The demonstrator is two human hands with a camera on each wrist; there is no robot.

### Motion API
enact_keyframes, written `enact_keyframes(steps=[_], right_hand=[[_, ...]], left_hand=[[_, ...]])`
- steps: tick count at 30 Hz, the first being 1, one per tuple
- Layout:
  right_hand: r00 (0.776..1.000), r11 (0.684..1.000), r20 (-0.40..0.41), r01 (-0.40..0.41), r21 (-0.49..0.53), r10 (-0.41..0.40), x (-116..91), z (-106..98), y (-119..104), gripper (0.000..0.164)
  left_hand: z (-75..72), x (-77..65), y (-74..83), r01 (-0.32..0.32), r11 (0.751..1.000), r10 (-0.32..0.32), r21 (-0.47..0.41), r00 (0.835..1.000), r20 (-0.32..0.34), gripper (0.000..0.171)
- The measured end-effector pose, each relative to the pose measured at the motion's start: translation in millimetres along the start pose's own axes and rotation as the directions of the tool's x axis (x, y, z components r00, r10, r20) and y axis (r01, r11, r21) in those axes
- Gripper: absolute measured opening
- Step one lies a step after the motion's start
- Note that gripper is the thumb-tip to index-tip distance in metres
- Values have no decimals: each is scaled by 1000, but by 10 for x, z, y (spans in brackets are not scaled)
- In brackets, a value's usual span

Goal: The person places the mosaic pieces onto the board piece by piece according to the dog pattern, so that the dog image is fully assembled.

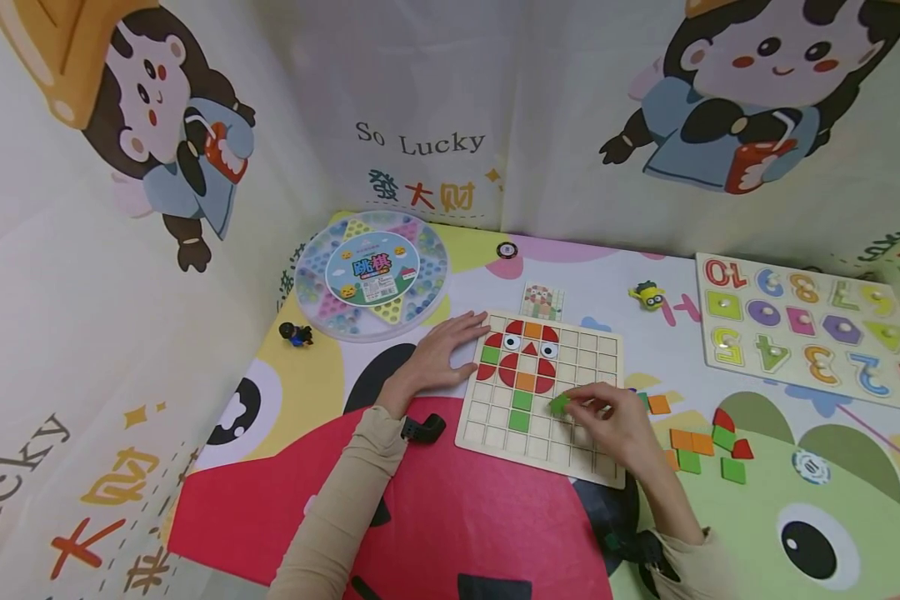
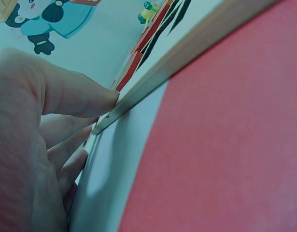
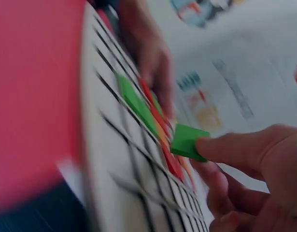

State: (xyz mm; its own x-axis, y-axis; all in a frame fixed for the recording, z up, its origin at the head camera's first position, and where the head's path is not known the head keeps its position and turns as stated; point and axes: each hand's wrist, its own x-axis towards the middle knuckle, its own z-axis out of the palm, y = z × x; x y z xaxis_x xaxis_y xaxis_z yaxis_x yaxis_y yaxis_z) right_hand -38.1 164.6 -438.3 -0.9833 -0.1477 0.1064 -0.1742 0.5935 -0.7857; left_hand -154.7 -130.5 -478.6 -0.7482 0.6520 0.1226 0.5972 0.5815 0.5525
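A square wooden grid board (image 1: 487,421) lies on the table, partly filled with red, orange and green pieces and two eye pieces. My left hand (image 1: 437,354) rests along its left edge, fingers fairly straight. The thumb (image 2: 85,99) touches the board's side in the left wrist view. Over the right part of the grid, my right hand (image 1: 615,421) pinches a green square tile (image 3: 186,141) between thumb and fingers. This tile is tilted and appears above the grid. Two green tiles (image 1: 521,410) sit in a column below an orange one.
Loose orange, green and red pieces (image 1: 692,442) lie right of the board. A small pattern card (image 1: 542,302) is behind it. Around the table are a round Chinese checkers box (image 1: 372,321), a number puzzle board (image 1: 810,329), a yellow figurine (image 1: 648,295), a dark figurine (image 1: 296,334) and a poker chip (image 1: 811,467).
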Motion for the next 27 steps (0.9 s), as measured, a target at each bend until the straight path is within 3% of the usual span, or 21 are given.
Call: enact_keyframes(steps=[3, 6, 17, 27], right_hand=[[991, 999, 133, 9, 44, -14, -9, 179, -91, 13], [980, 998, 196, 32, 48, -41, -19, 296, -155, 11], [972, 996, 219, 92, -20, -86, -17, 418, -221, 11], [961, 996, 268, 77, -41, -63, -33, 427, -252, 10]], left_hand=[[2, -2, 1, 2, 1000, -2, 0, 1000, -2, 64], [6, -2, 0, 6, 1000, -6, 8, 1000, -2, 64], [20, 12, -21, 10, 1000, -10, 20, 1000, 3, 64], [12, 9, -18, 14, 1000, -14, 20, 1000, 5, 64]])
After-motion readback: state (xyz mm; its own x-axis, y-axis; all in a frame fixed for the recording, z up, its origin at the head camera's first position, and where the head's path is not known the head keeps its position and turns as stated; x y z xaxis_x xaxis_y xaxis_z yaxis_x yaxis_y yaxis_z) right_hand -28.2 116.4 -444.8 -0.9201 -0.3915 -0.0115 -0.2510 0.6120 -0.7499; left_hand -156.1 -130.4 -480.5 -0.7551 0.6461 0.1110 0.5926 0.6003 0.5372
